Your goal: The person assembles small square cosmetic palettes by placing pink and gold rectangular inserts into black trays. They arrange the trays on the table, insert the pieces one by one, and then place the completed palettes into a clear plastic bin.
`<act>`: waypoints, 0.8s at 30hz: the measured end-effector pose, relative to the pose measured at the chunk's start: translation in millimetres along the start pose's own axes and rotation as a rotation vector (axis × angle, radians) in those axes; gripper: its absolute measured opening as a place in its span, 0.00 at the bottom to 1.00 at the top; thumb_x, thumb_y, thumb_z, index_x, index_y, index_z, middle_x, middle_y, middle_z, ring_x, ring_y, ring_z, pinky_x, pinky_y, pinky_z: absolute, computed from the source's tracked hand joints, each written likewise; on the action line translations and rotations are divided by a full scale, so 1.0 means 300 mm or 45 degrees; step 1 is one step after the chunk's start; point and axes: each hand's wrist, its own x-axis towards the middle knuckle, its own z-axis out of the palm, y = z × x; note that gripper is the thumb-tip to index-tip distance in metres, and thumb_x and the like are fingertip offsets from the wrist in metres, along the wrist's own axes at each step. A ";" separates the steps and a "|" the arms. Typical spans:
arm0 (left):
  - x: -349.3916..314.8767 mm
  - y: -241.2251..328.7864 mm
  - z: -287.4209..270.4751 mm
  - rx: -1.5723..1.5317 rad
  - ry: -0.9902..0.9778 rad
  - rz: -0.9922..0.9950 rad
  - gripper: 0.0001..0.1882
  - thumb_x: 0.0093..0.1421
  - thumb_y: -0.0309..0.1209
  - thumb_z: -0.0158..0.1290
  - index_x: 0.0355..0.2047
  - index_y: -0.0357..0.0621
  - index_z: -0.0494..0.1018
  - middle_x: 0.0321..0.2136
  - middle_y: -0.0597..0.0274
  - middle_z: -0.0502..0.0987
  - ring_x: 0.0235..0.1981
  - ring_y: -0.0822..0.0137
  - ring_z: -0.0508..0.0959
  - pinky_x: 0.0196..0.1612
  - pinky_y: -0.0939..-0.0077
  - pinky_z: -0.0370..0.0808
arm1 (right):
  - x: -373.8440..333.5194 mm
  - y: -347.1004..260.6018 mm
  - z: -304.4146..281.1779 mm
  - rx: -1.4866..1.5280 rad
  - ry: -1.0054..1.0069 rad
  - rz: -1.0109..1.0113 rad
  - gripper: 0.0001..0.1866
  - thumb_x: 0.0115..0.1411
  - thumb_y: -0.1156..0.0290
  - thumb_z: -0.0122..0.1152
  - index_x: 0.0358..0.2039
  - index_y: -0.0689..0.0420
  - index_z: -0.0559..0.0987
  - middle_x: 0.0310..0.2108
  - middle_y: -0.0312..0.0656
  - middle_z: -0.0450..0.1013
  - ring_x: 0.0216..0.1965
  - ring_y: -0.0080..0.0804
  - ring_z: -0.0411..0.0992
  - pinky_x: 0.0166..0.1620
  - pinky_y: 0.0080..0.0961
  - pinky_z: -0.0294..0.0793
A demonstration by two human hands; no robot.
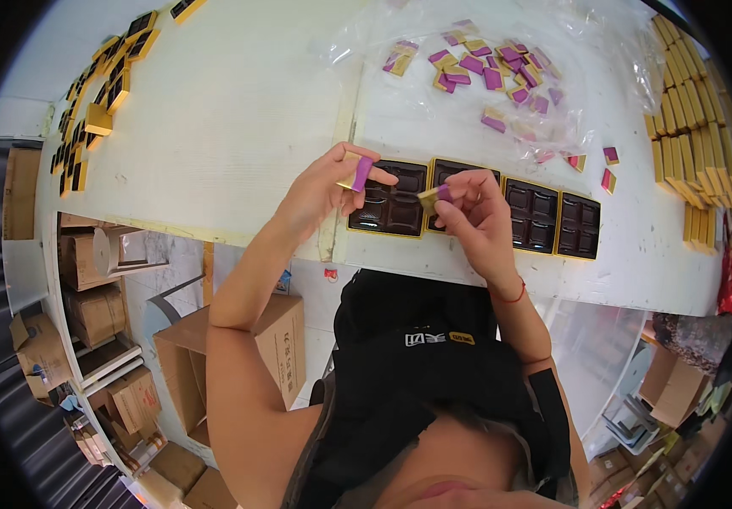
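Note:
A row of dark brown boxes shaped like chocolate bars, with gold edges, lies on the table in front of me. My left hand is closed on a small purple-and-gold wrapped piece, over the left end of the leftmost box. One finger of that hand stretches out past the piece. Between the thumb and fingers of my right hand is another purple-and-gold piece, held above the second box. My right hand covers much of that second box.
Loose purple-and-gold pieces lie on clear plastic film at the far side. Gold boxes are stacked at the right. More dark-and-gold boxes sit in a pile at the far left. Cardboard cartons stand below the table edge.

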 end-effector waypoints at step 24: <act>0.046 -0.151 -0.017 1.291 0.646 0.888 0.10 0.49 0.25 0.66 0.31 0.42 0.76 0.35 0.61 0.79 0.38 0.62 0.76 0.44 0.72 0.72 | 0.009 0.070 0.033 -1.429 -0.213 -0.754 0.12 0.49 0.76 0.65 0.36 0.58 0.81 0.31 0.36 0.71 0.33 0.33 0.70 0.33 0.28 0.72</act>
